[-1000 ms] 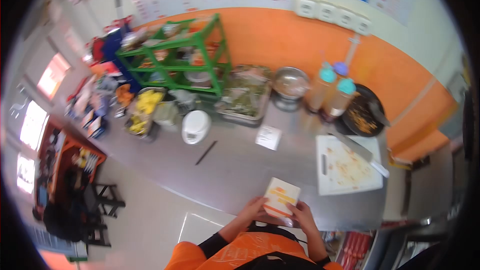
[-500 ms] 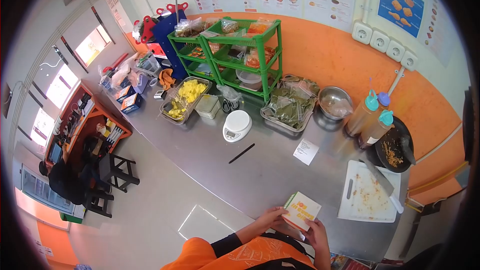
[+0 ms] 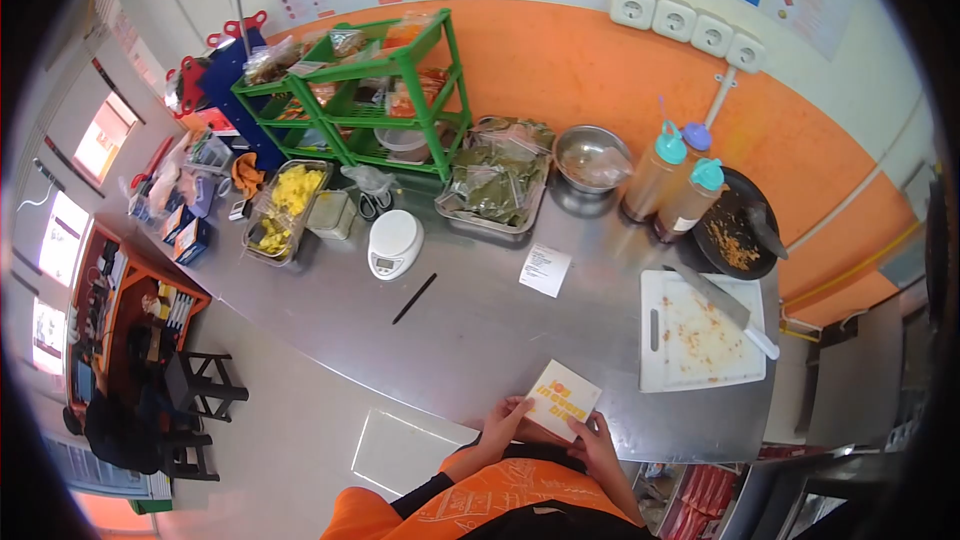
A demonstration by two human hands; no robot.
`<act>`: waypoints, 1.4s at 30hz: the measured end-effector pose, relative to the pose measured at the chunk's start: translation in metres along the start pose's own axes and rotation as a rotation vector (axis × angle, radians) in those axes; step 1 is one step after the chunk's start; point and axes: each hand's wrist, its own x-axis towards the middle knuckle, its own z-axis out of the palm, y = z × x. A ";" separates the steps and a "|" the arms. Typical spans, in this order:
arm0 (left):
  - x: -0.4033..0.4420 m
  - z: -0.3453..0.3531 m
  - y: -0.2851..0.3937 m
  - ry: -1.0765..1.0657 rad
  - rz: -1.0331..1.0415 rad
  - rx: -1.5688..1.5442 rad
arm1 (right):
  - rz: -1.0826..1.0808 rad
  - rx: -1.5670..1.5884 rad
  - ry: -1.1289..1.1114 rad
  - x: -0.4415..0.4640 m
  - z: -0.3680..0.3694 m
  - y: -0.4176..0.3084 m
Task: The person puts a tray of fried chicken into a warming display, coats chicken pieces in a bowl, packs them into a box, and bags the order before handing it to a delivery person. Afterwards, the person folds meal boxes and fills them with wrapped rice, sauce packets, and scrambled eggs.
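A small white cardboard food box [image 3: 558, 392] with yellow and orange lettering is held close to my body, at the front edge of the steel table. My left hand [image 3: 506, 422] grips its left side and my right hand [image 3: 594, 440] its lower right corner, thumbs on the lettered face. The box looks closed; its underside is hidden. Beyond it on the table lie a printed paper slip [image 3: 545, 270] and a black pen-like stick [image 3: 415, 298]. A white kitchen scale [image 3: 396, 244] sits further left.
Right: a white cutting board [image 3: 690, 345] with crumbs and a knife [image 3: 735, 312], a black pan [image 3: 735, 240] and sauce bottles [image 3: 655, 175]. Back: a steel bowl [image 3: 590, 162], a tray of leaf-wrapped packets [image 3: 495, 175] and a green rack [image 3: 420, 115]. Far left: a seated person [image 3: 115, 430].
My view has turned to the right, so the table's things appear further left. In both hands the box has tilted, showing mostly its lettered face; the green-striped side no longer shows.
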 end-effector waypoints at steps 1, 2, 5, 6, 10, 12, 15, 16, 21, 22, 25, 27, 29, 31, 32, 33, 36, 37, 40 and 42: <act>0.000 -0.001 -0.001 0.013 -0.019 0.060 | -0.020 0.003 0.010 -0.002 0.002 0.002; 0.000 -0.002 0.000 0.027 -0.036 0.120 | -0.040 0.006 0.019 -0.004 0.005 0.002; -0.012 0.012 0.017 0.121 -0.150 0.073 | -0.096 -0.026 0.014 -0.009 0.012 0.002; -0.016 0.017 0.023 0.161 -0.196 0.019 | -0.124 -0.060 0.015 -0.007 0.012 0.006; 0.014 -0.008 -0.016 0.052 0.016 0.433 | -0.252 -0.297 0.041 0.002 0.006 0.013; 0.015 -0.012 -0.012 0.001 0.244 0.758 | -0.301 -0.198 0.051 0.004 0.010 0.020; -0.010 0.014 0.013 0.018 -0.076 0.189 | -0.297 -0.198 0.067 0.002 0.009 0.014; -0.011 0.014 0.017 -0.115 -0.263 0.014 | -0.283 -0.222 0.072 0.001 0.008 0.012; -0.018 0.028 0.022 -0.260 -0.495 -0.335 | -0.226 -0.144 0.078 0.008 0.009 0.017; -0.020 0.029 0.024 -0.275 -0.480 -0.349 | -0.209 -0.195 0.074 0.008 0.008 0.016; -0.022 0.031 0.025 -0.302 -0.412 -0.366 | -0.239 -0.288 0.070 -0.006 0.011 0.000; -0.022 0.029 0.014 -0.288 -0.344 -0.346 | -0.197 -0.408 0.074 0.002 0.004 0.006; -0.022 0.027 0.005 -0.291 -0.279 -0.335 | -0.195 -0.460 0.071 0.007 -0.002 0.011; -0.023 0.028 0.005 -0.301 -0.229 -0.343 | -0.235 -0.441 0.065 0.007 0.000 0.009; -0.024 0.029 0.005 -0.308 -0.212 -0.360 | -0.245 -0.462 0.068 0.011 -0.003 0.014; -0.026 0.031 0.005 -0.313 -0.194 -0.377 | -0.255 -0.483 0.070 0.015 -0.005 0.019; -0.025 0.033 0.008 -0.273 -0.234 -0.409 | -0.248 -0.509 0.069 0.017 -0.007 0.021; -0.025 0.033 0.007 -0.266 -0.226 -0.402 | -0.237 -0.513 0.068 0.015 -0.006 0.019; -0.026 0.034 0.007 -0.248 -0.201 -0.371 | -0.306 -0.504 0.095 0.021 -0.008 0.025; -0.029 0.036 0.008 -0.237 -0.186 -0.333 | -0.307 -0.593 0.153 0.015 -0.007 0.022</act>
